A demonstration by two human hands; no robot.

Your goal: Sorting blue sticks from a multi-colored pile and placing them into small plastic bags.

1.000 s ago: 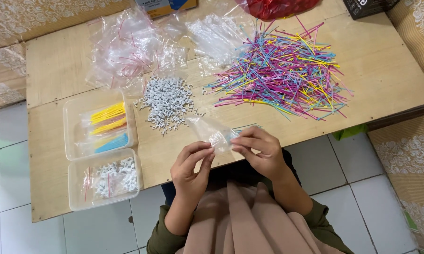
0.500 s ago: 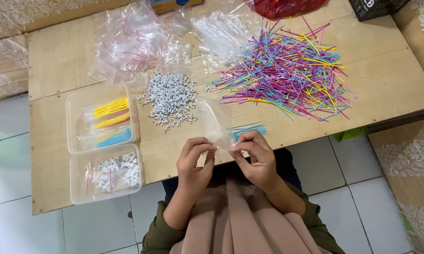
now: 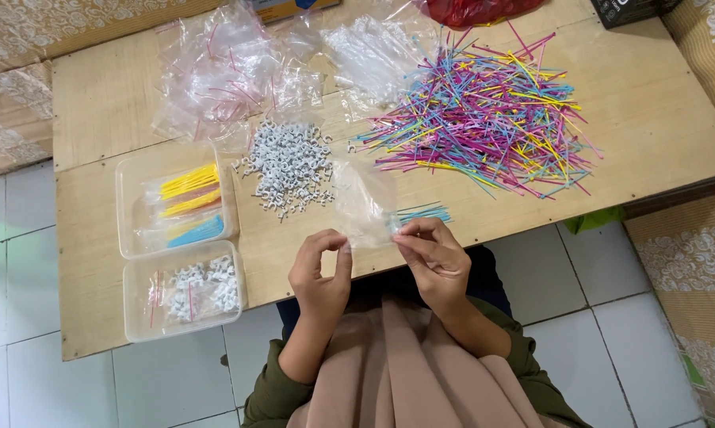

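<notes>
Pale wooden tabletop [image 3: 651,111], low, over white tiled floor [image 3: 579,277]. Straight ahead of fingers [image 3: 335,242]: heap of small white clips [image 3: 288,168]. Ahead and right: wide scatter of coloured plastic ties [image 3: 492,119]; few blue ties [image 3: 425,212] just beyond fingers at near edge. Far ahead: crumpled clear bags [image 3: 215,71]. Left of fingers: two clear tubs, farther tub [image 3: 175,202] with yellow, orange, blue ties; nearer tub [image 3: 185,292] with packed white clips.
</notes>
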